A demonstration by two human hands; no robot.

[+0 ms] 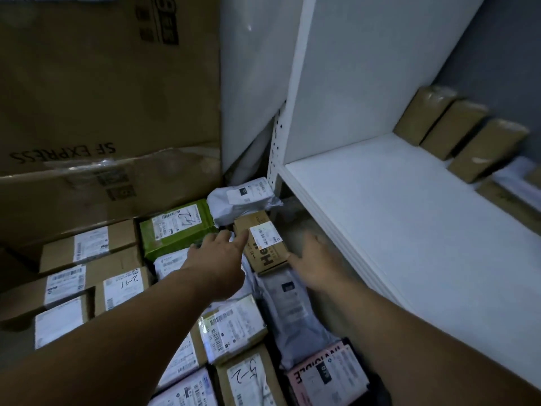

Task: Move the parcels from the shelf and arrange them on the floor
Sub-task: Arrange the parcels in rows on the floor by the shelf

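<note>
A small brown cardboard parcel (261,241) with a white label lies on the floor among other parcels, just left of the white shelf (409,206). My left hand (218,253) reaches over the parcels, fingers spread, fingertips at the box's left edge. My right hand (317,263) hovers open at the box's right side, blurred; I cannot tell if it touches. Neither hand grips anything. Three brown taped parcels (456,128) stand in a row at the back of the shelf board.
Rows of labelled boxes and bags cover the floor: a green bag (175,230), a grey bag (243,197), a pink bag (325,373), several brown boxes (87,250). Large cardboard cartons (102,98) lean at the left. More flat parcels (515,186) lie at the shelf's right.
</note>
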